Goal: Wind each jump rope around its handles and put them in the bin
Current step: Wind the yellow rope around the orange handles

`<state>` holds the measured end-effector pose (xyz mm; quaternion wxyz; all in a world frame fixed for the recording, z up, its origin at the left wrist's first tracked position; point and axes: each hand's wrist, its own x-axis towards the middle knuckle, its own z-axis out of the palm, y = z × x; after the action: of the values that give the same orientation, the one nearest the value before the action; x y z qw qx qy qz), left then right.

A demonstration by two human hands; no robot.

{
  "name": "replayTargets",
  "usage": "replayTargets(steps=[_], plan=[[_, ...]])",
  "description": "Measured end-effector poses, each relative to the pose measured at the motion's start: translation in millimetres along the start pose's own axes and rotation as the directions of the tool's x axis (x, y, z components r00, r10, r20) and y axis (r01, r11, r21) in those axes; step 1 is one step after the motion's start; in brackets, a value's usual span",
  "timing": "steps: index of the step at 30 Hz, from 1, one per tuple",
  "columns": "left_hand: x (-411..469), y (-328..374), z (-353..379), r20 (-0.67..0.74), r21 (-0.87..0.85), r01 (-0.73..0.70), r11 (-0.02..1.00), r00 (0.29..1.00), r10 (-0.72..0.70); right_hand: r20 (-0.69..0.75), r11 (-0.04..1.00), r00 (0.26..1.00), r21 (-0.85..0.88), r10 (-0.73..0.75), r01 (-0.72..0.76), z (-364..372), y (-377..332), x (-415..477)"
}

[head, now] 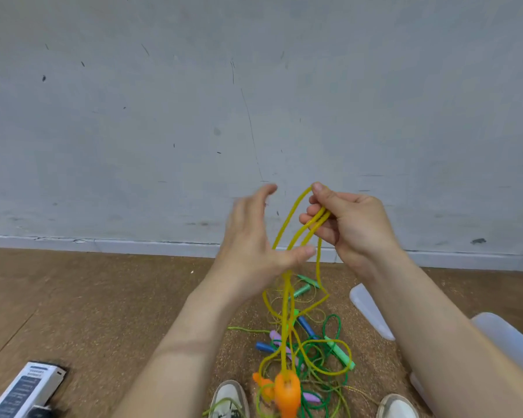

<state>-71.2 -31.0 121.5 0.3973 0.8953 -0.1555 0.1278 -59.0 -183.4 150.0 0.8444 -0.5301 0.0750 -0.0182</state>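
Right hand (341,220): grip clamped on several gathered loops of the yellow rope (287,233), pinched between thumb and fingers and held high, likely so the slack hangs straight and untangled for winding. Left hand (254,245): grip apart, fingers spread, motion-blurred, just left of and below the right grip. Its thumb seems to touch the hanging strands, probably to guide them. The orange handles (287,393) dangle far below the grip, nothing wound on them yet. Under the grip a pile of other ropes (320,342) lies loose on the floor (103,297), waiting its turn. The translucent bin (370,310) sits low, right of the grip, partly hidden by the forearm and handy for the drop. Judgement: early in the task.
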Motion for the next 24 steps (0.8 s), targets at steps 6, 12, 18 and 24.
replayTargets(steps=[6,12,18,24], plan=[[-1,7,18,0.166,0.2,-0.095,0.975,0.984,0.062,0.016,0.996,1.0,0.081,0.024,-0.025,-7,-2,4],[3,0,12,0.474,-0.156,0.233,0.96,0.87,-0.135,0.096,0.995,0.995,0.097,0.012,-0.021,-18,0,9],[11,19,-8,0.067,-0.748,0.249,0.616,0.951,-0.302,0.614,0.768,0.614,-0.64,0.496,0.019,-20,49,-13],[16,-2,-39,-0.186,-0.869,0.121,0.48,0.819,-0.543,0.566,0.668,0.548,-0.744,0.616,0.019,-33,34,-10]])
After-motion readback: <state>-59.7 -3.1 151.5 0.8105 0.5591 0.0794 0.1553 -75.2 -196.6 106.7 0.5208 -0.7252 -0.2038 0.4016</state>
